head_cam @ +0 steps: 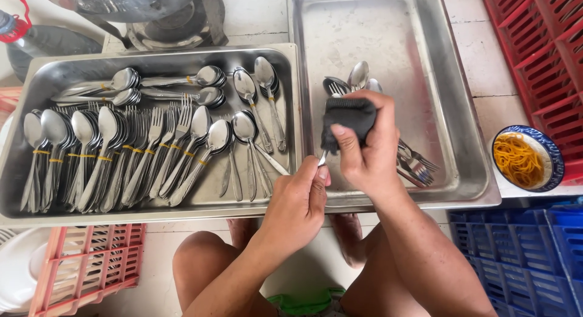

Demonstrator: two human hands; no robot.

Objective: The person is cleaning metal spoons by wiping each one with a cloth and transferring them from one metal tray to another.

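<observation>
Left hand: closed around the handle end of a piece of cutlery, thumb and fingers pinching it at the front edge of the right tray. Only a short bit of the metal showed between the two hands; whether it was a spoon or a fork could not be told.

Right hand: clenched on a dark cloth, which was wrapped around the upper part of the same piece of cutlery, above the right tray.

Right tray: steel, shallow, mostly bare. Loose spoons lay just behind the cloth; loose forks lay beside the right wrist.

Left tray: steel, touching the right tray along its side. Held bundles of spoons and forks tied with yellow rubber bands, set in a row, with further spoon bundles laid crosswise at the back.

Bowl: blue-rimmed, filled with yellow rubber bands, just beside the right tray's right edge.

Surroundings: red crate at upper right, blue crate at lower right, pink crate at lower left.
</observation>
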